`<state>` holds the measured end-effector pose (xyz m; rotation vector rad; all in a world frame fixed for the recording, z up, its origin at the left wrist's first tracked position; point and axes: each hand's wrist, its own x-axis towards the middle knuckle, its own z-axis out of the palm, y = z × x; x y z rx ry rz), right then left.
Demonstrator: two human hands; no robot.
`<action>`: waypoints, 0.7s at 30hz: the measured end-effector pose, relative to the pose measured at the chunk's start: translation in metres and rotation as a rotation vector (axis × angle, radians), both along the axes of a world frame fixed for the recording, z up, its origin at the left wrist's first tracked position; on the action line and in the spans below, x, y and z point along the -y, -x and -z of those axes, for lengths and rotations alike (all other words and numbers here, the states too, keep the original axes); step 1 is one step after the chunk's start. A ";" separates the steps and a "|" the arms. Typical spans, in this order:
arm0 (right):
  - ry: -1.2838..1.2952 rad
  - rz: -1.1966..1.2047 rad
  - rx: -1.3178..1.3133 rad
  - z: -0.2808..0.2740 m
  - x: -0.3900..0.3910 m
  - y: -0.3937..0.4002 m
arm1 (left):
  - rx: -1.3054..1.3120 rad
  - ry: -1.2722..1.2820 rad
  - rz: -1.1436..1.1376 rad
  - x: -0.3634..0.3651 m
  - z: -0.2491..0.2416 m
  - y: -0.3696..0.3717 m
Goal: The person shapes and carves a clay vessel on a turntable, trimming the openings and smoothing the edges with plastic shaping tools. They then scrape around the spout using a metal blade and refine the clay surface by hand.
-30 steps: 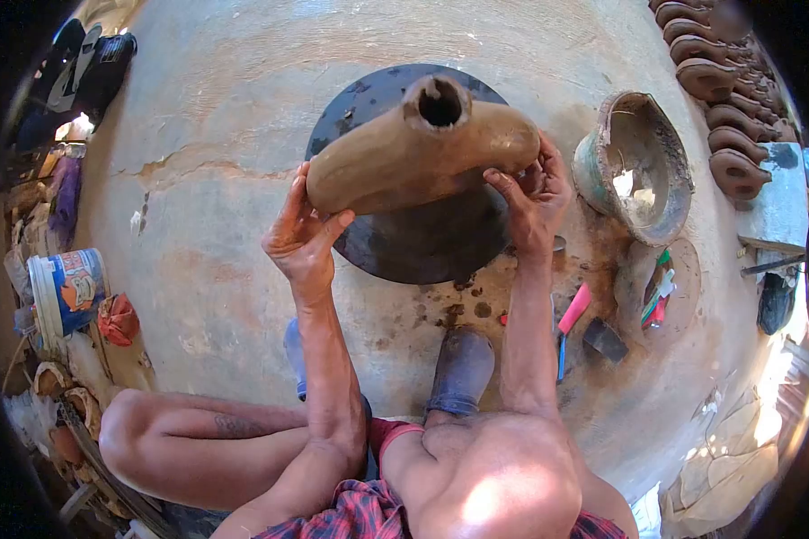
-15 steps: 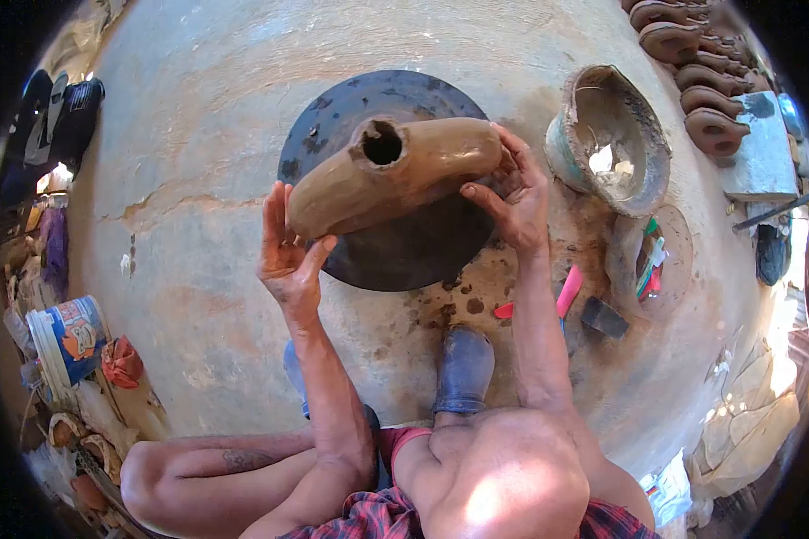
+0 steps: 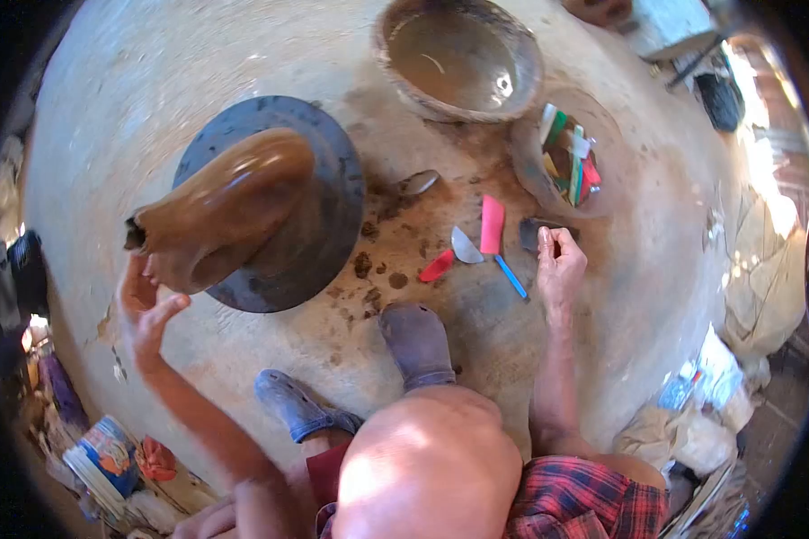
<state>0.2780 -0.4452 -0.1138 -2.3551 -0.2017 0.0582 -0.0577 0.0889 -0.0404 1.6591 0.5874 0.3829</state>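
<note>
A hollow brown clay vessel (image 3: 234,193) with an opening below its curved body leans over the round dark turntable (image 3: 333,242). Its short open neck points left. My left hand (image 3: 148,305) holds the vessel near the neck, fingers behind it and thumb apart at the front. Over to the right, my right hand (image 3: 562,260) is closed, thumb and fingers pinched at a dark block (image 3: 532,234) on the floor; the hand covers part of the block. Beside it lie a pink strip (image 3: 492,225), a blue stick (image 3: 511,277), a grey half-round scraper (image 3: 465,244) and a red oval piece (image 3: 437,266).
A basin of murky water (image 3: 458,67) stands beyond the tools. A shallow clay dish (image 3: 602,117) holds several coloured tools. A small metal-looking piece (image 3: 418,183) lies by the turntable. At lower left are a printed bucket (image 3: 106,454) and a red bag (image 3: 156,458).
My right hand has left the vessel and come down to the dark block. The vessel has turned, its neck now leftward, in my left hand alone. The view has swung right.
</note>
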 end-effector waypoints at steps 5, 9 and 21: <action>0.220 -0.260 0.044 0.004 -0.009 0.026 | -0.259 -0.134 0.164 0.005 -0.058 -0.038; 0.505 -0.284 0.076 0.011 -0.002 0.055 | -0.451 -0.231 0.146 0.004 -0.050 -0.033; 0.392 -0.035 0.044 0.032 0.020 0.093 | -0.392 -0.195 0.203 0.045 -0.083 -0.072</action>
